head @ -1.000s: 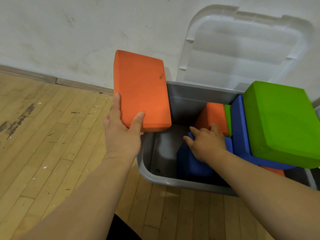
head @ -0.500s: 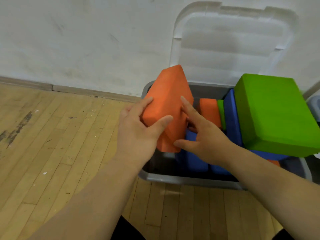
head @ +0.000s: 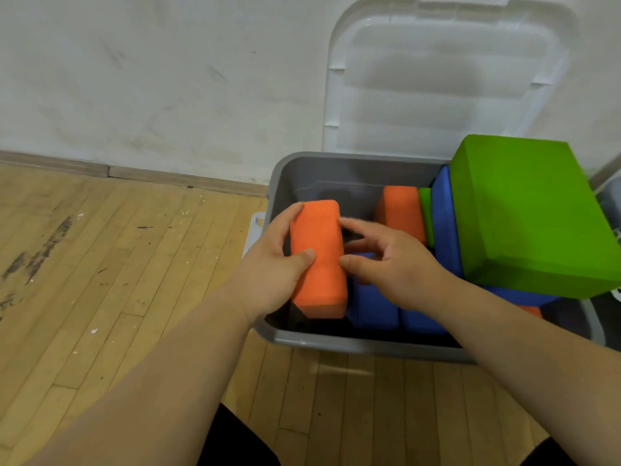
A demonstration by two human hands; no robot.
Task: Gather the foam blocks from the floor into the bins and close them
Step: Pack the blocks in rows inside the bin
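A grey bin (head: 336, 343) stands on the wooden floor against the wall. My left hand (head: 272, 267) grips an orange foam block (head: 317, 260), which stands on edge inside the bin's left end. My right hand (head: 389, 260) is beside it, with its fingertips and thumb touching the block's right face. Blue blocks (head: 373, 306) stand upright to the right of it. Further right are another orange block (head: 401, 211), a green sliver (head: 425, 210), a tall blue block (head: 445, 216) and a large green block (head: 527, 213) lying on top.
The bin's translucent lid (head: 443, 79) leans upright against the white wall behind the bin. A baseboard (head: 134, 173) runs along the wall. The edge of a second container (head: 610, 203) shows at the far right. Worn floorboards (head: 100, 264) lie to the left.
The orange block has gone from held high over the bin's left corner down into the bin, turned on edge. My right hand left the blue block and came onto the orange one.
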